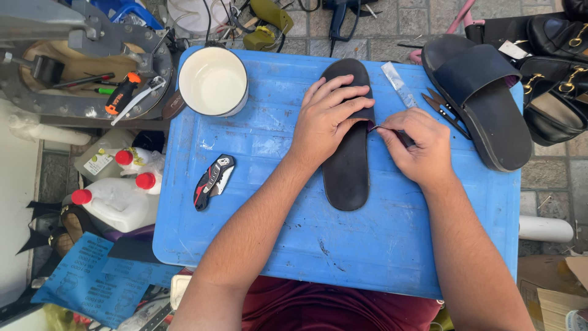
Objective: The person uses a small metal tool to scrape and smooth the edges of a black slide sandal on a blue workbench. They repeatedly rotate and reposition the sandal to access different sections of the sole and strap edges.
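A black shoe sole [348,175] lies lengthwise on the blue work board [275,233]. My left hand [327,116] rests flat on its upper half, pressing it down. My right hand [416,144] sits just right of the sole, fingers pinched on a thin pointed tool [384,128] whose tip touches the sole's right edge, where a small purple bit shows.
A white bowl [213,81] stands at the board's back left. A folded red-and-black knife [214,181] lies left of the sole. A dark slide sandal [484,98], snips [444,109] and a clear strip [399,84] lie right. White bottles with red caps [122,190] stand left of the board.
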